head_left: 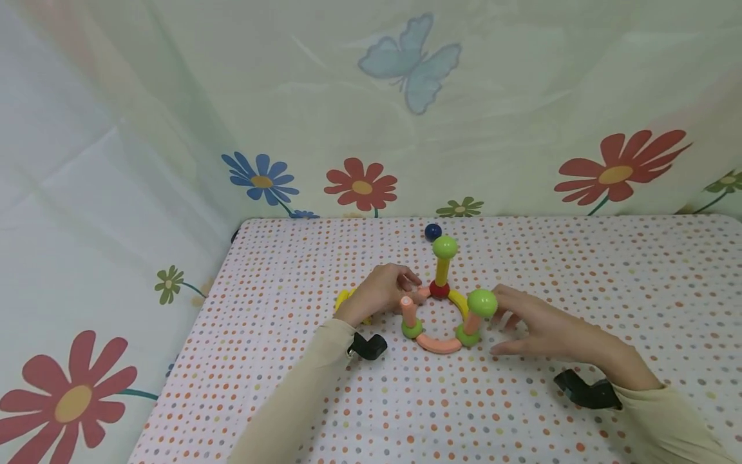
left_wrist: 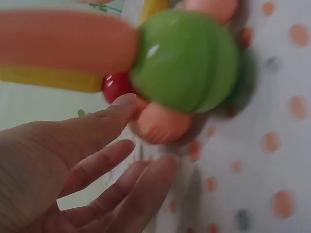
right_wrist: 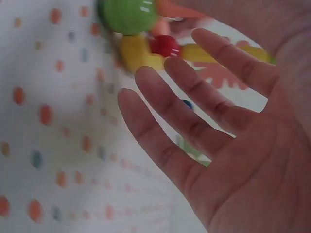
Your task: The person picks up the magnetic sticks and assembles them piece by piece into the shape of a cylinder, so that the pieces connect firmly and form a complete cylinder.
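Hands (head_left: 536, 327) flank ring (head_left: 438, 346): head view only.

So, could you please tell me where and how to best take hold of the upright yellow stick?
Grip the yellow stick by its slim, straight middle, between the green ball on top and the red ball at its foot. The right hand should probably come from the right, as the stick stands upright and the left hand is on the left.
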Demonstrator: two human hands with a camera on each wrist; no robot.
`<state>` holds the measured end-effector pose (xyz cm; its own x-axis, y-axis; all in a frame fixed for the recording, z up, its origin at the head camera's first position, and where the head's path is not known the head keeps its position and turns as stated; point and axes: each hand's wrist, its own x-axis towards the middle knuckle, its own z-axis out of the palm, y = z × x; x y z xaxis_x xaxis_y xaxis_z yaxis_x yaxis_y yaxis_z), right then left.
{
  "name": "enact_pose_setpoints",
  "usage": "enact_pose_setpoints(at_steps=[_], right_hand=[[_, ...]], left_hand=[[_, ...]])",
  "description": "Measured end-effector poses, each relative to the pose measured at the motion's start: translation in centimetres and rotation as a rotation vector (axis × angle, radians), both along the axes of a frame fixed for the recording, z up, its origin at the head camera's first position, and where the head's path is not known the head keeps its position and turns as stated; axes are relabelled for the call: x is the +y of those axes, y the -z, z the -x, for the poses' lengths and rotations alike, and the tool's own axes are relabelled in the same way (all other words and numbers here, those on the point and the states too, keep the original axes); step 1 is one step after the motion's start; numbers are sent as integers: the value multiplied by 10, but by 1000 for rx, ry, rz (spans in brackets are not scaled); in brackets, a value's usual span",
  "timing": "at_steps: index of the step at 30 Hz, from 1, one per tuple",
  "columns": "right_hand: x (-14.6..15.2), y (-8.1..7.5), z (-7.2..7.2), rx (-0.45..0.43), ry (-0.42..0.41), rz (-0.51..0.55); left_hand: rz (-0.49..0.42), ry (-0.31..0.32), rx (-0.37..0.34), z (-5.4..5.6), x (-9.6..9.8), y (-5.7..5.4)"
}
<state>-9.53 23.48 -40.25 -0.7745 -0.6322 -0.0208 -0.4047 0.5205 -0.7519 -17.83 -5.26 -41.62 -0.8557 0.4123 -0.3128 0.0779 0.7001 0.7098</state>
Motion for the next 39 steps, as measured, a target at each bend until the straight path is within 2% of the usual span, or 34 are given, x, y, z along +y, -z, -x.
enact_pose_setpoints(at_steps=[3,6,8,13,17,22,26,28,34,39], right_hand=[[-7,11,2,-89,-29,53],[-10,19,3,-159,-37,83],[-12,23,3,-161,-39,94],[-14,28,3,-144,-19,105],[-16,29,0,-160,-8,111],[-13,28,-1,-158,20,82],[-14,29,0,-158,35,48],[-14,30,1,-156,28,51],[-15,29,2,-148,13,53],[-13,29,2,-151,11,45]], left_hand=[[31,18,86,15,1,-4],[18,31,195,32,6,-8],[16,54,261,43,11,-10],[47,177,409,64,29,-11],[79,247,414,73,41,-6],[110,291,391,77,51,4],[89,288,389,75,47,11],[77,277,376,74,43,11],[-35,177,308,63,22,-4],[-118,136,295,44,-5,-22]])
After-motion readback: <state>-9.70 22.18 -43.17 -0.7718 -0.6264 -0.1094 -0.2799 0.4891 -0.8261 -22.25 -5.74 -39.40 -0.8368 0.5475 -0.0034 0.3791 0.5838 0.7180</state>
